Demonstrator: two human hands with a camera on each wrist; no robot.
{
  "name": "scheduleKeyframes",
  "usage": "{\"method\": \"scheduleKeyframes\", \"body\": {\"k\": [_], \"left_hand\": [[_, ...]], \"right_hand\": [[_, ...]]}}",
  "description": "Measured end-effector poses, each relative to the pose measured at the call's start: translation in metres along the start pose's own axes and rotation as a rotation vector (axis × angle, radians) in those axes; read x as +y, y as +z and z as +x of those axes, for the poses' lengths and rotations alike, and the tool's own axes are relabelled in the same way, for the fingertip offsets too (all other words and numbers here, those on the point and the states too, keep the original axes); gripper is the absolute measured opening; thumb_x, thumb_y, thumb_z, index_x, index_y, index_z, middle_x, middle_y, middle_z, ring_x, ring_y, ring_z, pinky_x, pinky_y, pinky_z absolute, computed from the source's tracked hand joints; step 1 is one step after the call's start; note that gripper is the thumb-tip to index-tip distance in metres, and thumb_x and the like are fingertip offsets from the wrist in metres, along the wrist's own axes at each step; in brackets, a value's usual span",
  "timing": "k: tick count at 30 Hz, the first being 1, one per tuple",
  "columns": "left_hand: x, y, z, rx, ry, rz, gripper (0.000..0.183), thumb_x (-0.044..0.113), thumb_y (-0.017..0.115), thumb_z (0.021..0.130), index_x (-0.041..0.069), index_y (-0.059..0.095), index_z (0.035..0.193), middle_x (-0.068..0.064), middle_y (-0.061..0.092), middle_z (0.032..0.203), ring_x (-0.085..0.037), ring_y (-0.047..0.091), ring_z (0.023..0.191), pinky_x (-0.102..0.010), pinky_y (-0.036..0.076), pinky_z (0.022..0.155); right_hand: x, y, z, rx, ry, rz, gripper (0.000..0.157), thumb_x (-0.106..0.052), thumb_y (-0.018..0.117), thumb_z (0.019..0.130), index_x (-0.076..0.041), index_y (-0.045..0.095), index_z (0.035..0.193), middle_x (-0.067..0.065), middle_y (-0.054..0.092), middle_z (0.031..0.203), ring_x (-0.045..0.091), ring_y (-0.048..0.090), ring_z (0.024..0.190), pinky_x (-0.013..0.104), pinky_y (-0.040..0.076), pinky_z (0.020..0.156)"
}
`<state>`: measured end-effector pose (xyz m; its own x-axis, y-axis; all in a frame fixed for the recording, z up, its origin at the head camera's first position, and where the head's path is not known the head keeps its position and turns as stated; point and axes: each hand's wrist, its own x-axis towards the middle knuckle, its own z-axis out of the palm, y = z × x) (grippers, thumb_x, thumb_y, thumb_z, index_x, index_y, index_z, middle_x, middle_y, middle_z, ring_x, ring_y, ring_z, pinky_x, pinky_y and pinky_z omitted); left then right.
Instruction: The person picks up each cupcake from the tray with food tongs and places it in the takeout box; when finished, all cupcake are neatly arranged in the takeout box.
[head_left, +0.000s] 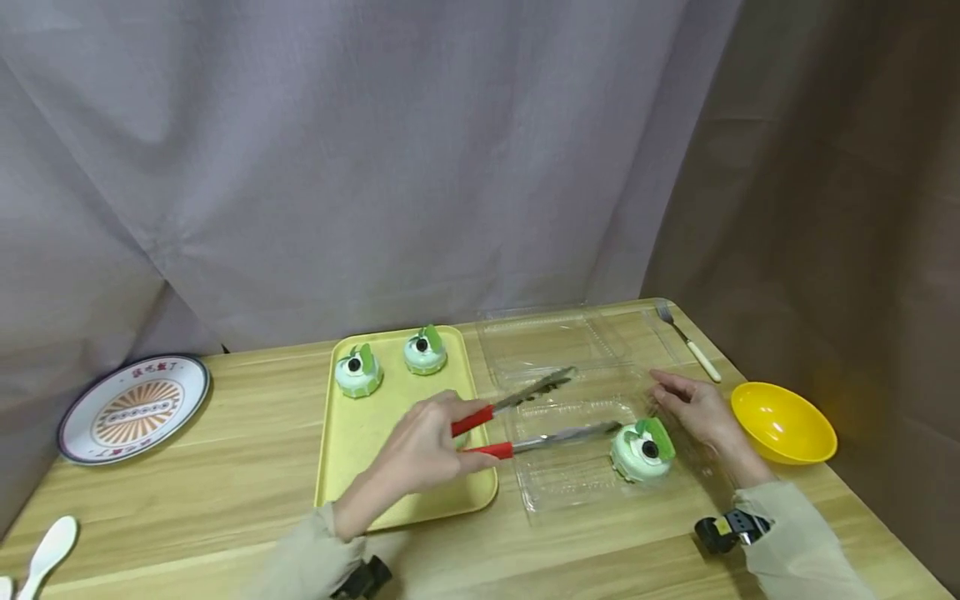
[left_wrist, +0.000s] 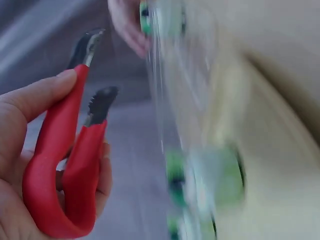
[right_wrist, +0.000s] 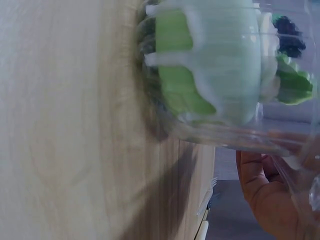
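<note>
My left hand [head_left: 429,446] holds red-handled metal tongs [left_wrist: 82,165], spread apart with nothing between their tips. The tongs reach over a clear hinged plastic box [head_left: 558,487], its lid lying open toward the back. Inside the box, at its right front, sits a pale green cake [head_left: 637,457] topped with cream, a dark berry and a green leaf. One tong tip is right by this cake. At the box's right edge, my right hand [head_left: 697,407] pinches the thin plastic wall. Two similar cakes, a left one [head_left: 357,375] and a right one [head_left: 424,353], sit at the back of a yellow tray [head_left: 352,467].
A yellow bowl [head_left: 783,423] stands just right of my right hand, with a fork [head_left: 697,354] behind it. A patterned plate [head_left: 135,408] lies at the far left and a white spoon [head_left: 51,550] at the front left. Grey curtain [head_left: 375,167] hangs behind the table.
</note>
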<state>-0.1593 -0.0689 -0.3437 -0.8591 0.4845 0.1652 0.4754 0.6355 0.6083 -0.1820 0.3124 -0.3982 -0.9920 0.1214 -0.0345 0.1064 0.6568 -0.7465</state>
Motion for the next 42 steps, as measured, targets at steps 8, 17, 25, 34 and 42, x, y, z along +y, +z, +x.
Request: {"method": "scheduleKeyframes", "body": {"k": [8, 17, 25, 34, 42], "left_hand": [[-0.082, -0.058, -0.051, 0.153, -0.092, -0.013, 0.052, 0.021, 0.087, 0.071, 0.006, 0.07, 0.119, -0.006, 0.07, 0.1, -0.012, 0.053, 0.079, -0.023, 0.042, 0.067], [-0.126, -0.067, -0.076, 0.111, -0.084, 0.055, 0.057, 0.025, 0.088, 0.068, 0.005, 0.07, 0.118, -0.001, 0.069, 0.098, -0.007, 0.056, 0.083, -0.022, 0.046, 0.071], [-0.134, -0.058, -0.075, 0.062, -0.1, 0.092, 0.059, 0.025, 0.088, 0.068, 0.004, 0.069, 0.12, -0.003, 0.068, 0.1, -0.008, 0.052, 0.075, -0.022, 0.042, 0.064], [-0.134, -0.052, -0.069, 0.061, -0.085, 0.14, 0.056, 0.023, 0.088, 0.067, 0.005, 0.071, 0.117, -0.001, 0.067, 0.093, -0.009, 0.051, 0.071, -0.021, 0.041, 0.063], [-0.133, -0.051, -0.068, 0.059, -0.083, 0.154, 0.055, 0.022, 0.088, 0.067, 0.005, 0.071, 0.117, -0.002, 0.068, 0.095, -0.008, 0.05, 0.069, -0.02, 0.04, 0.062]], "right_hand": [[0.0, -0.001, 0.001, -0.031, 0.041, -0.009, 0.048, -0.015, 0.047, 0.103, 0.005, 0.038, 0.145, 0.031, 0.043, 0.145, 0.043, 0.048, 0.13, 0.011, 0.051, 0.083], [0.002, 0.0, 0.002, -0.012, 0.025, -0.021, 0.046, -0.014, 0.047, 0.103, 0.007, 0.04, 0.143, 0.032, 0.047, 0.141, 0.041, 0.051, 0.125, 0.003, 0.046, 0.075], [0.002, 0.001, 0.003, -0.005, 0.02, -0.027, 0.046, -0.015, 0.048, 0.103, 0.008, 0.041, 0.143, 0.032, 0.046, 0.141, 0.044, 0.05, 0.126, 0.006, 0.048, 0.077], [0.002, 0.001, 0.002, -0.001, 0.02, -0.033, 0.046, -0.014, 0.048, 0.102, 0.008, 0.041, 0.142, 0.032, 0.047, 0.14, 0.042, 0.052, 0.125, 0.005, 0.047, 0.076], [0.0, 0.0, 0.002, -0.013, 0.03, -0.029, 0.047, -0.015, 0.047, 0.103, 0.007, 0.039, 0.144, 0.031, 0.046, 0.142, 0.044, 0.048, 0.129, 0.022, 0.053, 0.089]]}}
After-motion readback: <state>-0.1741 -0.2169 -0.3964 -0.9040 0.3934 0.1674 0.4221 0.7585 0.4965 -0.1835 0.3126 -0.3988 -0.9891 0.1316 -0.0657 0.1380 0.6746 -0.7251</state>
